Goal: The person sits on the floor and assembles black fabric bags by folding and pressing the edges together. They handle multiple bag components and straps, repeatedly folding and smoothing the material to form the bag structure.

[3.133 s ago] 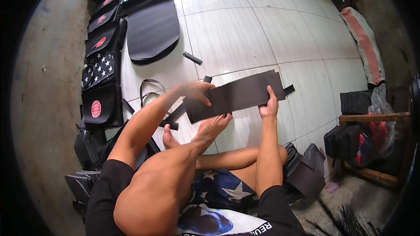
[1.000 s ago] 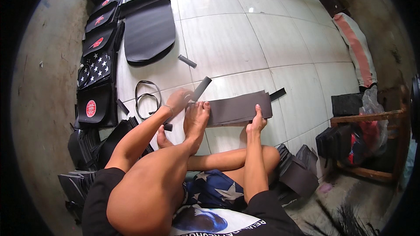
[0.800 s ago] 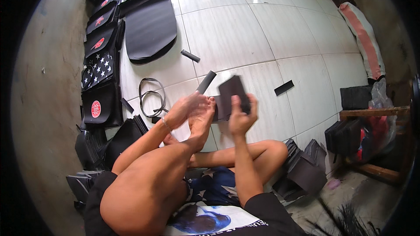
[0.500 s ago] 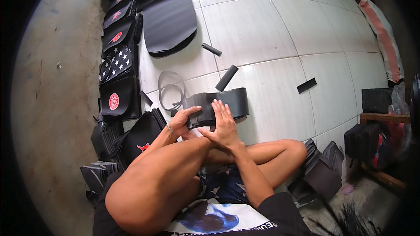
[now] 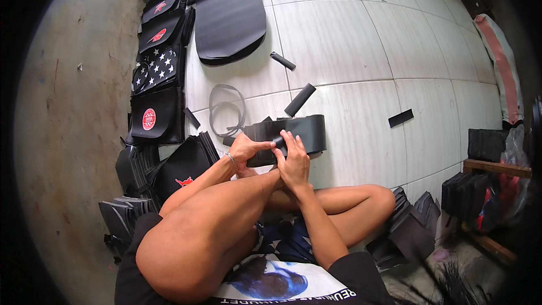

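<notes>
A stack of black, leather-like strips (image 5: 312, 130) lies across in front of my raised knee, its right end curving round. My left hand (image 5: 246, 153) grips the left end, thumb stretched over the top and the other fingers partly hidden beneath. My right hand (image 5: 294, 162) is on the middle of the stack, its fingers over the top strip and its thumb close to my left thumb. Between them the top strip looks slightly bent up. Just beyond the left end, a loose coil of thin grey strip (image 5: 228, 110) rests on the tiles.
Black scraps (image 5: 300, 100) are scattered on the tiled floor (image 5: 350, 39). Piles of black flaps with printed designs (image 5: 155, 116) line the left side, by a large rounded black sheet stack (image 5: 231, 20). More black pieces (image 5: 412, 226) and a wooden stand (image 5: 497, 168) are at right.
My left thumb has slid right across the stack toward my right hand. The right fingers have bent in from lying flatter. The whole view has shifted slightly.
</notes>
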The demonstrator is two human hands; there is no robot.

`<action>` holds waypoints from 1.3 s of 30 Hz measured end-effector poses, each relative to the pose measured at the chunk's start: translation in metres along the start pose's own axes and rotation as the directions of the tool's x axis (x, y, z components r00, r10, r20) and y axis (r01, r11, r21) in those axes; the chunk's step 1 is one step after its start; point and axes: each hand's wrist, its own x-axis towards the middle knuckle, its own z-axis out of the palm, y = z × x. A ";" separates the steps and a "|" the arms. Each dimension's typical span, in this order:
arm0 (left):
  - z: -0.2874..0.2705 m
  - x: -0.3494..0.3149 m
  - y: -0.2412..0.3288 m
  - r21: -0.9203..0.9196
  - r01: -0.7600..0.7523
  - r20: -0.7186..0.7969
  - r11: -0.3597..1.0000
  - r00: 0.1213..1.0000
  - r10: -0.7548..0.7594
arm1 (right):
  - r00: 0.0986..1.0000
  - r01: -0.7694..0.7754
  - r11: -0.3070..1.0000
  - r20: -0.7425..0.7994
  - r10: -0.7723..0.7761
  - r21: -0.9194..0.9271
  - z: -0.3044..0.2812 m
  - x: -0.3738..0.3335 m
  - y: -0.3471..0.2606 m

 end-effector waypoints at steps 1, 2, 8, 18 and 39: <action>-0.003 -0.001 -0.005 0.064 -0.008 -0.086 0.998 0.996 0.014 | 0.999 -0.025 0.999 0.030 0.024 0.041 0.003 0.000 -0.004; 0.001 0.000 -0.007 0.129 -0.011 -0.150 0.992 0.988 0.030 | 0.997 -0.059 0.996 0.053 0.056 0.064 0.003 -0.001 -0.002; 0.033 -0.023 0.017 -0.101 -0.119 -0.110 0.988 0.988 0.108 | 0.999 0.035 0.971 -0.028 -0.043 -0.236 -0.018 0.001 0.027; 0.030 -0.006 -0.002 -0.127 -0.099 -0.116 0.987 0.990 0.084 | 0.997 -0.066 0.989 -0.048 0.060 -0.130 -0.028 0.010 0.050; 0.022 -0.015 -0.001 -0.209 -0.057 -0.121 0.976 0.992 0.032 | 0.986 0.129 0.983 -0.084 -0.141 -0.133 -0.039 0.019 0.027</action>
